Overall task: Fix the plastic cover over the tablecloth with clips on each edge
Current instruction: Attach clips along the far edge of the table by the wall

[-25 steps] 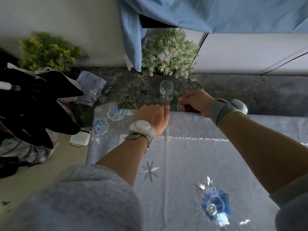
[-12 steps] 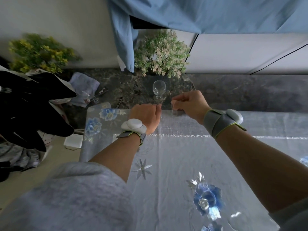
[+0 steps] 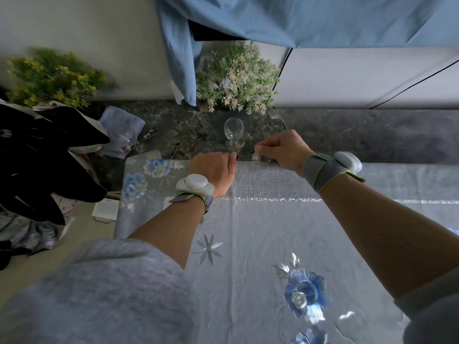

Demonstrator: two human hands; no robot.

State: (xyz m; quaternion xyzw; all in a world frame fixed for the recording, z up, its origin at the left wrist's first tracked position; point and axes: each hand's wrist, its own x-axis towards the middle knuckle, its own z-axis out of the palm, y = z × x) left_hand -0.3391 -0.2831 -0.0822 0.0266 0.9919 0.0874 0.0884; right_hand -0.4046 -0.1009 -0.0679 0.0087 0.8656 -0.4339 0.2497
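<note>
A pale grey tablecloth with blue embroidered flowers (image 3: 273, 239) covers the table, under a glossy clear plastic cover (image 3: 139, 194) whose shine shows near the left corner. At the far edge, my left hand (image 3: 213, 172) rests with curled fingers, pressing the cover down on the edge. A little to its right, my right hand (image 3: 280, 150) pinches a small clear clip (image 3: 257, 158) that stands at the table's far edge. Both wrists wear grey bands with white pods.
Beyond the edge runs a dark marble ledge (image 3: 360, 135) with a stemmed glass (image 3: 233, 132), a green-pink plant (image 3: 236, 78), a folded cloth (image 3: 121, 125) and small items. A blue curtain (image 3: 298, 18) hangs above. Dark clothing (image 3: 42, 160) lies left, by a yellow plant (image 3: 52, 75).
My right hand has lifted slightly and shifted right along the far edge, with the clip now visible under its fingers. My left hand stays on the edge.
</note>
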